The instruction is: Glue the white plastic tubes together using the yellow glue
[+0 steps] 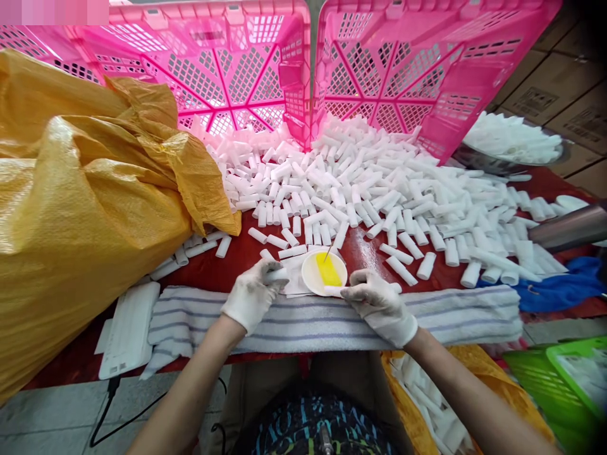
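Observation:
My left hand point(255, 289), in a white glove, is closed round a short white tube point(277, 275) left of a small white dish. On the dish point(312, 278) lies a yellow sponge point(328, 270), and a thin needle-like pin point(327, 253) rises from it. My right hand point(377, 300), gloved too, is closed at the dish's right edge. Its fingers grip a white tube point(336, 291) whose end reaches over the dish's rim. Beneath both wrists runs a striped towel point(313, 322). White sheets of paper point(294, 281) show under the dish.
A large heap of white tubes point(351, 170) covers the red table point(365, 253). Behind it stand two pink crates point(310, 82). A yellow sack point(95, 221) bulges at left, above a white power strip point(129, 328). At right are a metal bowl point(493, 161) and blue cloth point(564, 284).

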Available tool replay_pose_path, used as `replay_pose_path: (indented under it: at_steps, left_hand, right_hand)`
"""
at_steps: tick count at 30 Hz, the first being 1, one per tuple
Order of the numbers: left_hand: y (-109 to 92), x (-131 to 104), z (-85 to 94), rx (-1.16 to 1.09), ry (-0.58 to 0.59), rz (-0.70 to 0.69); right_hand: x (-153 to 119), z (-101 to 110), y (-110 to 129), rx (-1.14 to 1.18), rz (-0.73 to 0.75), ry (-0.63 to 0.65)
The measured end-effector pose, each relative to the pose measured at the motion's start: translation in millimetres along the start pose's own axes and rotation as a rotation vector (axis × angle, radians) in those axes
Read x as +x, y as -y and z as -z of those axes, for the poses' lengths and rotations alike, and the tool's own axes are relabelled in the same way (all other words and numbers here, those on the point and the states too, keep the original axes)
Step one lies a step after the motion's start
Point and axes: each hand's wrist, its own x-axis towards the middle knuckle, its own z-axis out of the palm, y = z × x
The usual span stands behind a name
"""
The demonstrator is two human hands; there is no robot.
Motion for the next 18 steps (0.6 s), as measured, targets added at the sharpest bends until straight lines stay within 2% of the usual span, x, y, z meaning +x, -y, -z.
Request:
replay_pose_path:
  at_steps: [4,8,11,14,18]
  left_hand:
    - [-26.8,-6.9,-25.3,-0.262,0.123,0.035]
    - [-40.3,-10.8,-43.7,-0.283,0.205,-0.061]
    - [-44.2,-12.1,-45.2,-0.27,0.237,-0.097]
    - [-51.3,-12.4,-44.1,-0.226,0.307,-0.07]
    - [-69.0,-14.3,-57.6,-0.164,0.4,0.177]
  right_hand:
    - [-10.1,8.9,12.1,0.113,-0.088,-0.074]
    - [-9.4,14.8,17.9,0.27,-0.303,-0.036]
    - [-7.5,15.6,18.1,0.232,-0.337,-0.015]
    - [-9.8,17.0,22.0,0.005,-0.203,-0.016]
    - [-17.5,15.8,35.5,-0.5,0.268,0.109]
